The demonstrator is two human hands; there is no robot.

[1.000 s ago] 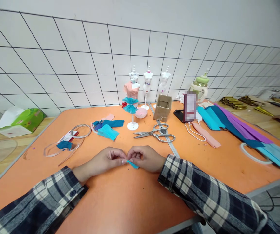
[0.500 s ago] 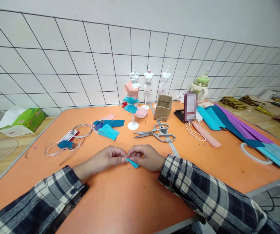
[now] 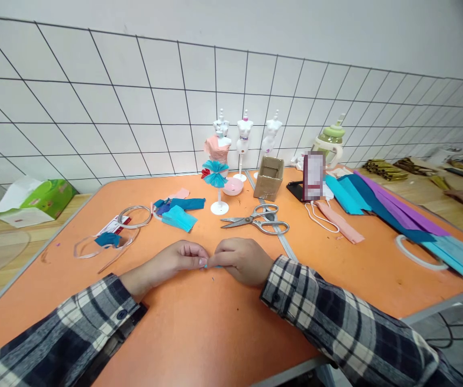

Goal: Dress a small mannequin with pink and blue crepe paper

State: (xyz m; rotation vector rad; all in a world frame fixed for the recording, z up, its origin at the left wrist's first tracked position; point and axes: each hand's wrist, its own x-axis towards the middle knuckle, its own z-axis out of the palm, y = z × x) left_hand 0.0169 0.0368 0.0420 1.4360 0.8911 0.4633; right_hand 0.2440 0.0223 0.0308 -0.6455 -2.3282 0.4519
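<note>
Over the front middle of the orange table, my left hand (image 3: pixel 180 259) is closed, thumb and forefinger pinching the end of a small piece of light blue crepe paper (image 3: pixel 218 266). My right hand (image 3: pixel 243 262) meets it fingertip to fingertip, its fingers curled over the same paper. Only slivers of blue show; the rest is hidden under the right hand. Metal scissors (image 3: pixel 255 219) lie just beyond, blades pointing left. Behind them stands a small dress form (image 3: pixel 218 150) wrapped in pink paper with a blue paper bow at its waist.
Blue paper strips (image 3: pixel 179 216) and a ring of ribbon (image 3: pixel 134 216) lie to the left. A cardboard box (image 3: pixel 269 185), a pink bowl (image 3: pixel 233 186) and a phone on a stand (image 3: pixel 314 177) are at the back. Long folded paper sheets (image 3: pixel 400 212) cover the right side.
My right hand has rolled over so its back faces up, fingers now covering the paper. The blue tail that hung below the fingers is mostly hidden. My left hand stays nearly in place.
</note>
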